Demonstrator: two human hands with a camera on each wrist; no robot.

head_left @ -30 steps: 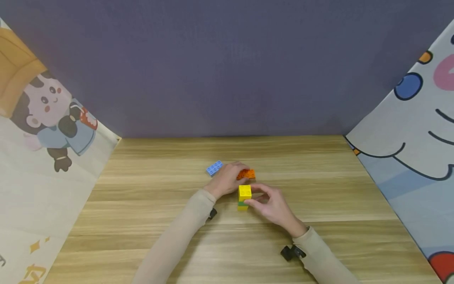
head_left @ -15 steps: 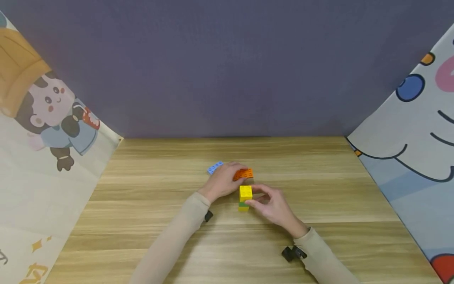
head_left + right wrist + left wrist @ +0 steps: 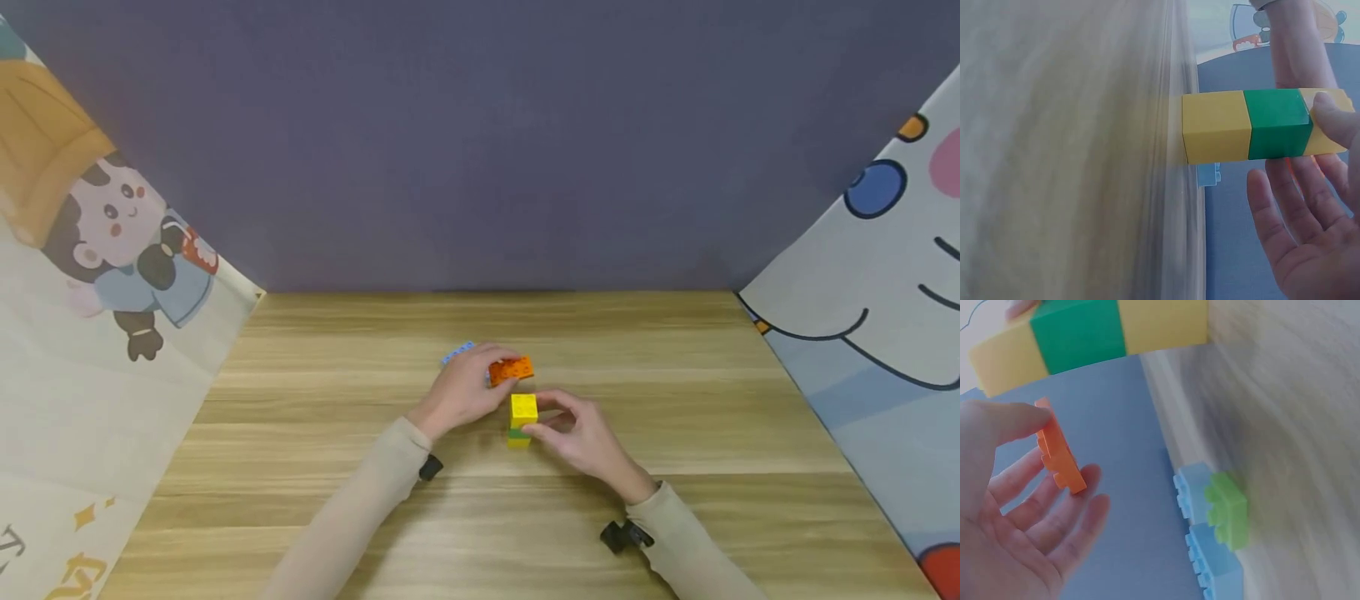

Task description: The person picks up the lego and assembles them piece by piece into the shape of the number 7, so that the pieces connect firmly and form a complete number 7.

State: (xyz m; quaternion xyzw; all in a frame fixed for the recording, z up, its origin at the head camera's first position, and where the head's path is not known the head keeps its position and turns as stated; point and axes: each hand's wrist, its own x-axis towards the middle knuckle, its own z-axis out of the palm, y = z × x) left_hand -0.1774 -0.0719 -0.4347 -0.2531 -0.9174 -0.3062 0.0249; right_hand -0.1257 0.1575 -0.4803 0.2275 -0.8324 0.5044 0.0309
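My left hand (image 3: 462, 390) pinches a flat orange toy brick (image 3: 513, 370) between thumb and fingers, with its studs facing up. In the left wrist view the orange brick (image 3: 1058, 447) is held up off the table. Just in front of it stands an upright tower of blocks, yellow over green over yellow (image 3: 523, 408). The thumb and fingers of my right hand (image 3: 583, 435) grip its top yellow block from the right side. In the right wrist view the tower's lowest yellow block (image 3: 1216, 127) meets the tabletop.
Behind my left hand a blue brick (image 3: 457, 352) lies on the wooden table (image 3: 637, 350), mostly covered by that hand. The left wrist view shows two light blue bricks (image 3: 1215, 565) and a light green brick (image 3: 1229, 509) beside them. A dark wall (image 3: 487, 167) closes the back.
My left hand has drawn the orange brick slightly left and lifted it, covering more of the blue brick. My right hand keeps its grip on the tower.
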